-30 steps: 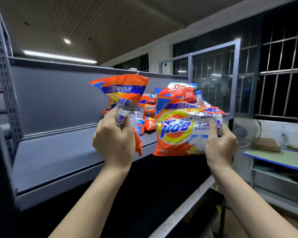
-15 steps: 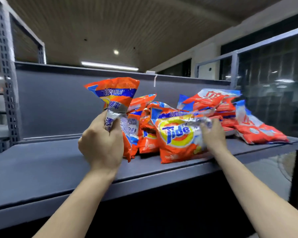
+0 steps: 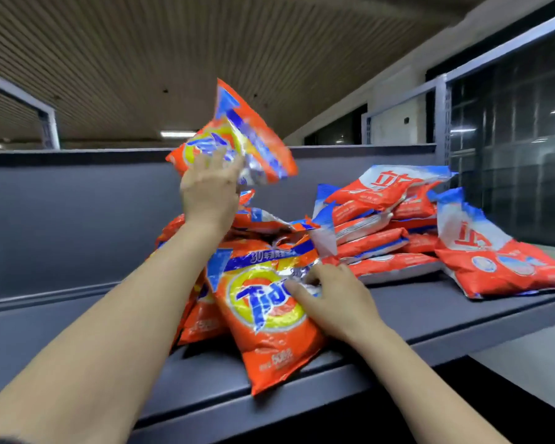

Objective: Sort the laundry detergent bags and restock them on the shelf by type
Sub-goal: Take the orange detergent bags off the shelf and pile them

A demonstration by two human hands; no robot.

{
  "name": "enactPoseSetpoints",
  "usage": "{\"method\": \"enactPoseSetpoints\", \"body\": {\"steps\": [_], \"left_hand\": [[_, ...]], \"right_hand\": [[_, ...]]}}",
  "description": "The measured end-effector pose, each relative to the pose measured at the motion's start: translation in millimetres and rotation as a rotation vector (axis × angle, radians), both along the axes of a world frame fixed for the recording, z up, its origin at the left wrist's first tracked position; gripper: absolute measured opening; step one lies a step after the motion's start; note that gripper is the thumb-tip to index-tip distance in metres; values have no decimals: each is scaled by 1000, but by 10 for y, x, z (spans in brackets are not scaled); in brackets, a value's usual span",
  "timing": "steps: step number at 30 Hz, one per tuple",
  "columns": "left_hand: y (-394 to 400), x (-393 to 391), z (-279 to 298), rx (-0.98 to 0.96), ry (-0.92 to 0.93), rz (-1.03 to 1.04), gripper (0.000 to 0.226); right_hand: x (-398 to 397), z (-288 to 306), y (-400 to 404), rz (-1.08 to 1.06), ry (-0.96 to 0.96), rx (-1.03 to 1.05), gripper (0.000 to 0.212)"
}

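Note:
My left hand (image 3: 209, 190) holds an orange Tide bag (image 3: 241, 145) up in the air, tilted, above a heap of orange Tide bags (image 3: 199, 318) on the grey shelf (image 3: 430, 310). My right hand (image 3: 332, 291) lies on the right edge of another Tide bag (image 3: 263, 318), with its fingers bunching the crinkled foil. This bag leans against the front of the heap, and its bottom corner hangs over the shelf's front edge. To the right is a stack of red-and-white detergent bags (image 3: 382, 216), with one more (image 3: 494, 264) leaning at the far right.
The shelf's grey back panel (image 3: 77, 219) runs behind both piles. A metal upright (image 3: 442, 123) stands at the back right, in front of dark barred windows. The left part of the shelf (image 3: 45, 331) is bare.
My left hand has lifted its Tide bag higher and tilted it over the heap. My right hand has set its Tide bag down against the front of the heap. The view has moved closer.

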State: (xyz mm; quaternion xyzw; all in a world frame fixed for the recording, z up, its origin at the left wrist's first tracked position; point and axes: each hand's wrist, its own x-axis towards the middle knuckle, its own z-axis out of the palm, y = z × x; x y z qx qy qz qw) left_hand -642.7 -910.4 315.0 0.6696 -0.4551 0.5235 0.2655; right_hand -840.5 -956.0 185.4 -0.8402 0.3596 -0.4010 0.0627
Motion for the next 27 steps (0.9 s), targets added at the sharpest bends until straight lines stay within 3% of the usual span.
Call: {"method": "enactPoseSetpoints", "body": {"steps": [2,4,8,11,17,20,27], "left_hand": [[-322,146,-3,339,57,87,48],[-469,179,9,481,233,-6,58],[-429,120,16,293,335,49,71],[-388,146,-41,371,529,-37,75],[-172,56,-97,429,543,-320,43],[-136,-85,-131,458,550,-371,38],[192,-302,-118,424,508,-144,42]], "right_hand": [[-27,-3,-10,23,11,10,48],[-44,0,-30,44,19,19,50],[-51,22,-62,72,16,68,50],[-63,41,-44,73,36,84,50],[19,-5,62,5,93,69,47],[60,-40,114,-79,127,29,50],[48,-42,195,-113,116,14,51]]}}
